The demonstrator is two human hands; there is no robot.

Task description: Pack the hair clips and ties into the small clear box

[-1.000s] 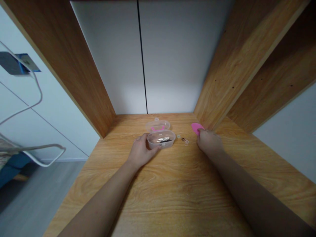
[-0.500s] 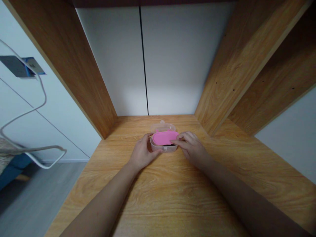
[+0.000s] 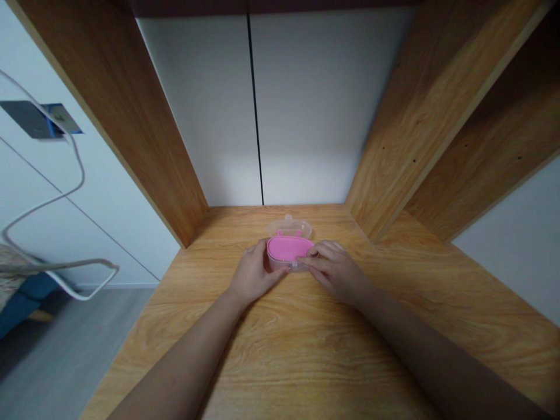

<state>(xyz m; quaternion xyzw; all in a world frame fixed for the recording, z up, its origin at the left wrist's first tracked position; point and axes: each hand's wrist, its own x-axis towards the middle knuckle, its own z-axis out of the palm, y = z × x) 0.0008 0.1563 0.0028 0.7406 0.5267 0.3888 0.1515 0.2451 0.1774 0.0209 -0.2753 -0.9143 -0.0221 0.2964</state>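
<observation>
A small oval box point(image 3: 276, 265) of clear plastic stands near the back of the wooden surface, its clear lid point(image 3: 289, 226) swung open behind it. Across the box's opening lies a pink oval piece point(image 3: 286, 248), and two small pink tabs show at its back edge. My left hand point(image 3: 254, 273) grips the box's left side, thumb at the front and fingers round the back. The fingers of my right hand point(image 3: 330, 265) are pinched at the front right edge of the pink piece. What is inside the box is hidden.
The wooden surface point(image 3: 280, 356) runs back to a white panel point(image 3: 306, 116). Wooden uprights stand at left point(image 3: 131, 116) and right point(image 3: 415, 122). A white cable point(image 3: 79, 169) hangs at the left, past a wall socket plate point(image 3: 26, 116).
The pink piece has moved left and toward me, and now covers the opening where something dark showed. My right hand has moved slightly the same way.
</observation>
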